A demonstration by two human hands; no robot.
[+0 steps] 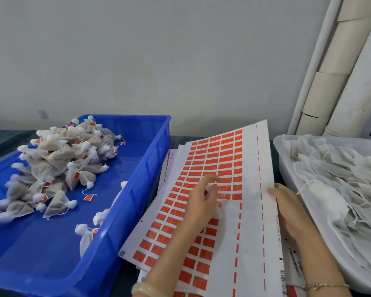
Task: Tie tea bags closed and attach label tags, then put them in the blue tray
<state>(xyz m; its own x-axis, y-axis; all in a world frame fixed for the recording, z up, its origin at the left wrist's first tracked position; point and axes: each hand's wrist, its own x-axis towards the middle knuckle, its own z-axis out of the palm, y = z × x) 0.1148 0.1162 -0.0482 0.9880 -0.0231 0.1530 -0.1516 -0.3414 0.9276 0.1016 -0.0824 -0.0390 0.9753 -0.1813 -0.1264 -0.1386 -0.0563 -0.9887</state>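
Blue tray (141,172): left side of the desk (7,138); tied, tagged bags (58,159) piled in its far-left corner. White bin (284,159): right edge of the desk, filled with untied bags (341,179). Sheet (248,232): between the two, far edge raised, carrying a grid of red labels (214,159); margin print (276,228) and barcode (284,281) illegible. Right hand (289,211): grips the sheet's right edge, thumb on top. Left hand (199,202): over the labels, fingers blurred, grip undeterminable

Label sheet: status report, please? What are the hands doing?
Right hand grips label sheet edge, sheet raised. Left hand over orange tags, blurred, grip unclear. Tied tea bags piled in blue tray. Nothing blocks the tray.
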